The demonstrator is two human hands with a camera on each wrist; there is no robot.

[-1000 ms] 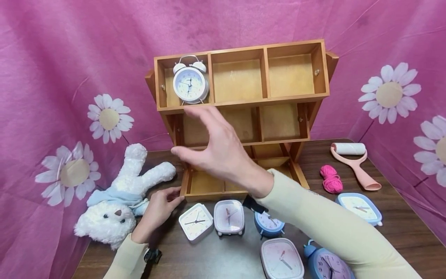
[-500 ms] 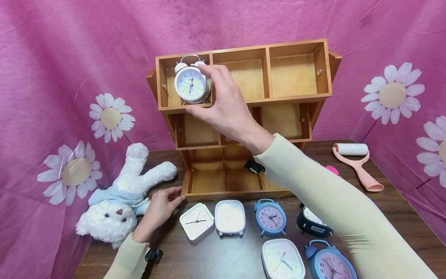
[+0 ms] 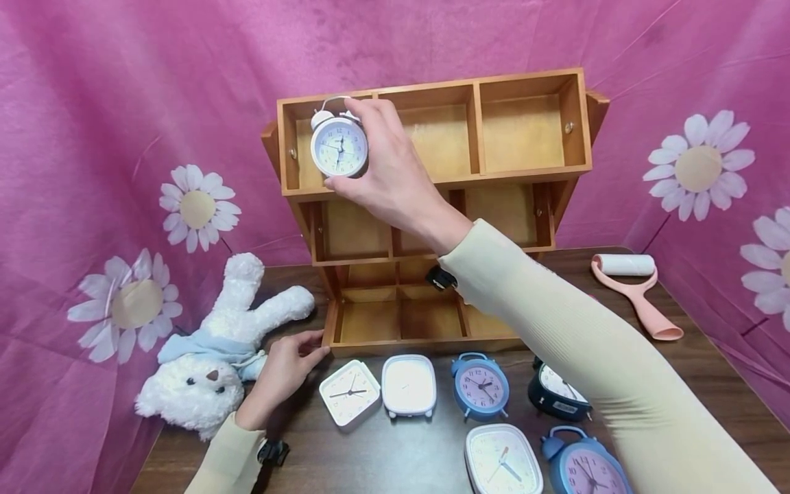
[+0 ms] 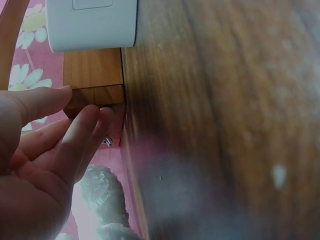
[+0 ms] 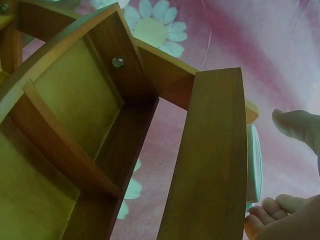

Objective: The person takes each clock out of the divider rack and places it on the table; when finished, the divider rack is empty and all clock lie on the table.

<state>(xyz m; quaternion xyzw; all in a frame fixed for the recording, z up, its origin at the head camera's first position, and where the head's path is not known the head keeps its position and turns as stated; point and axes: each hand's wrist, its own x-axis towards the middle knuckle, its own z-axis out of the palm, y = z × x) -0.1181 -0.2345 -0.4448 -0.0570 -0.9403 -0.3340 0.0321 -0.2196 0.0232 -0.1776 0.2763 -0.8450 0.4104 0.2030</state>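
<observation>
My right hand [image 3: 398,165] holds a white twin-bell alarm clock [image 3: 339,147] by its right side, fingers at the bells and thumb under the body. This clock is in the top-left compartment of a three-tier wooden shelf [image 3: 524,175]. In the right wrist view only a sliver of the clock [image 5: 255,165] shows behind a board, with the right hand [image 5: 285,220] beside it. My left hand [image 3: 280,374] pinches the shelf's lower front left corner. The left wrist view shows the thumb and fingers of the left hand [image 4: 50,145] on that wooden corner [image 4: 95,95].
Before the shelf stand a white square clock [image 3: 350,393], rounded white clocks [image 3: 409,385], blue twin-bell clocks [image 3: 481,387] and a black clock [image 3: 558,394]. A white teddy bear [image 3: 197,391] lies at left, a pink lint roller [image 3: 638,295] at right. Pink curtain [image 3: 432,41] hangs behind.
My right hand has risen from in front of the middle tier to the white twin-bell clock and closed on its right side. The left hand has stayed at the shelf corner.
</observation>
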